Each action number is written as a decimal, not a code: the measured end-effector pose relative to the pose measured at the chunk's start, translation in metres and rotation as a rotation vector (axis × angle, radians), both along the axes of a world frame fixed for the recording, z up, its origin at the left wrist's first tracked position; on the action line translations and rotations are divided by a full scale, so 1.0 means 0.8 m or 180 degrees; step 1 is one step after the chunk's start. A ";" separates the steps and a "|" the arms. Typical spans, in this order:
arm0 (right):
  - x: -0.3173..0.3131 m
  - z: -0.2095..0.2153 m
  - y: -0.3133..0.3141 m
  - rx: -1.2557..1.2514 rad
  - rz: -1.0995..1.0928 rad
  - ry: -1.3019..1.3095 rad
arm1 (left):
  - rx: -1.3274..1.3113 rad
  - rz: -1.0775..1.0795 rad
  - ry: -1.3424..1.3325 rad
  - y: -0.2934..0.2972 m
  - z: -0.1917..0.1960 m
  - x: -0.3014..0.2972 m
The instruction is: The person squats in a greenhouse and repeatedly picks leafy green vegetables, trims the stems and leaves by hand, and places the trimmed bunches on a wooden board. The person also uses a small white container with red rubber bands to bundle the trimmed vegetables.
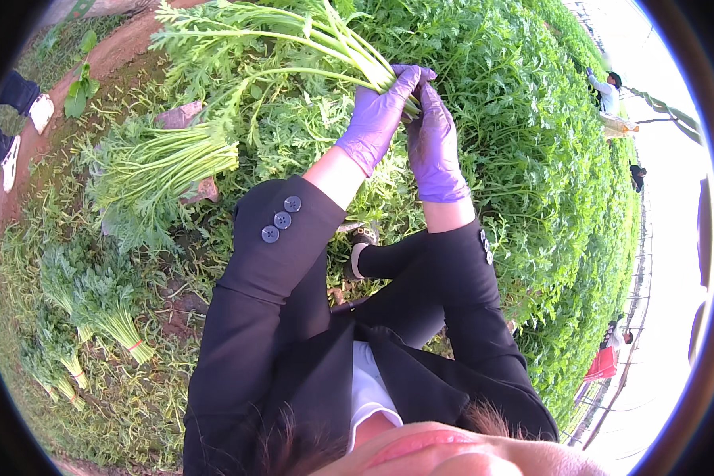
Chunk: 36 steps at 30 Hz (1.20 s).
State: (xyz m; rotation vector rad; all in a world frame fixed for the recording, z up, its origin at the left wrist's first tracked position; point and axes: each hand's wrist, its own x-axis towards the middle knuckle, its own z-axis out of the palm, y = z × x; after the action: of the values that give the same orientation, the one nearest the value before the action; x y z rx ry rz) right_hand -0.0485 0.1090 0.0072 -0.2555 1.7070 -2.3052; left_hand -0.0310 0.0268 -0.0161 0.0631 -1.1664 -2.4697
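Both my hands wear purple gloves and meet in front of me, above my bent knees. My left hand [373,123] is closed round the cut ends of a bunch of leafy greens [345,46], whose pale stems fan out to the upper left. Against the same stem ends lies my right hand [437,152], its fingers curled in from the right side; part of its grip is hidden. Below the held bunch, a loose pile of cut greens [186,156] rests on the ground, stems pointing right.
Several banded bundles of greens [127,332] lie at lower left among trimmings. A dense bed of growing greens [547,166] fills the right. Someone's white shoes [40,113] stand at far left; another person [608,94] and a red object [601,363] are at far right.
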 end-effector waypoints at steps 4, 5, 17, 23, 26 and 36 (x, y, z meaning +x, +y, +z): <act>-0.014 0.028 0.039 0.2041 0.1269 0.1322 | 0.0093 -0.0173 0.0466 -0.005 -0.005 0.005; -0.026 0.031 0.041 0.2412 0.1487 0.1939 | 0.0065 -0.0304 0.0445 -0.005 -0.005 0.006; -0.032 0.113 0.032 0.4208 0.1405 0.4300 | 0.2300 -0.0449 0.0880 -0.049 0.027 0.021; -0.050 0.070 -0.036 0.3856 0.2465 0.4141 | 0.2614 0.0925 0.0889 -0.185 -0.023 0.100; -0.033 -0.009 -0.128 0.3640 0.2792 0.4420 | 0.1564 0.1311 0.0949 -0.270 -0.083 0.182; -0.020 -0.240 -0.350 0.3544 0.4316 0.4077 | -0.2602 0.4956 -0.1796 -0.369 -0.126 0.306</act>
State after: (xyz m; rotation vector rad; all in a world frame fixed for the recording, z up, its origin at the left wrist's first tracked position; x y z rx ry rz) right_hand -0.0644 -0.1707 -0.1850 -1.9797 1.7950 0.0405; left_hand 0.2137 -0.2681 -0.1170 1.0070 -1.3751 -0.5600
